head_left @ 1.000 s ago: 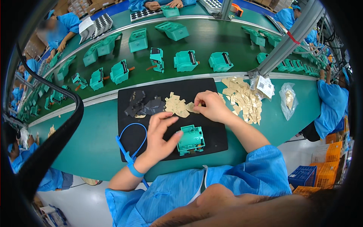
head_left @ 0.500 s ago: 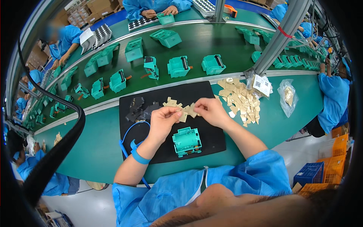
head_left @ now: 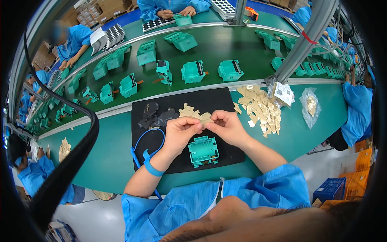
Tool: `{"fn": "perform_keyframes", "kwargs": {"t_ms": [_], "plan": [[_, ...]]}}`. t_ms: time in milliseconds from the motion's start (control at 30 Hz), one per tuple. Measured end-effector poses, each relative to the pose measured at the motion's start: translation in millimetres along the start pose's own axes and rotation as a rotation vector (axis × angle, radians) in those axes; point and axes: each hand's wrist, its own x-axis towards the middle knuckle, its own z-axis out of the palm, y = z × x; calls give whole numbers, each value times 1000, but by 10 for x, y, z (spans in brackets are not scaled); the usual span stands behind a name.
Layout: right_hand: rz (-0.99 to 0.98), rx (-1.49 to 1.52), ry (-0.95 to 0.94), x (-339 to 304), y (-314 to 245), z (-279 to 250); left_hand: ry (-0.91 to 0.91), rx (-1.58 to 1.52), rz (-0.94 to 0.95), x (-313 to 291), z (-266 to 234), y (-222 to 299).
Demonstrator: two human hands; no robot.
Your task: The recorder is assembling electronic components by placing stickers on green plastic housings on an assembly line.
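Observation:
My left hand [head_left: 181,132] and my right hand [head_left: 229,128] meet above the black mat [head_left: 183,161]. Between their pinched fingertips is a small, thin tan piece [head_left: 205,117], partly covered by the fingers. Just below the hands, a green plastic housing [head_left: 203,151] sits on the mat with its hollow side up. More tan pieces [head_left: 187,111] lie behind my left hand. A blue wrist strap [head_left: 153,167] circles my left wrist, its coiled cord running over the mat.
Dark flat pieces [head_left: 155,116] lie at the mat's left. A heap of tan pieces [head_left: 262,109] and a clear plastic bag [head_left: 310,108] are to the right. Beyond runs a green conveyor [head_left: 205,54] with several housings; a metal post [head_left: 300,44] stands there. Other people work around it.
My right hand has moved left toward my left hand, and the fingertips of both now meet at the tan piece. The whole view has shifted slightly.

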Motion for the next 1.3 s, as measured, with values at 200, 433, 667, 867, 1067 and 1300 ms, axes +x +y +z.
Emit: {"fn": "perform_keyframes", "kwargs": {"t_ms": [200,433,667,867,1067,1300], "plan": [[-784,-822,303,-11,-125,108,-10,245,96,-83,-53,-62],[-750,-930,143,-175,-184,84,-127,454,112,-46,70,-151],[-756,-899,91,-131,-178,102,-56,844,348,-100,113,-25],[-428,-493,170,-71,-34,-15,-81,488,266,-69,65,-115],[-10,-530,292,-97,352,-893,30,76,-83,-44,89,2],[-410,-1324,389,-292,142,-890,-4,-32,-180,-88,202,65]]}}
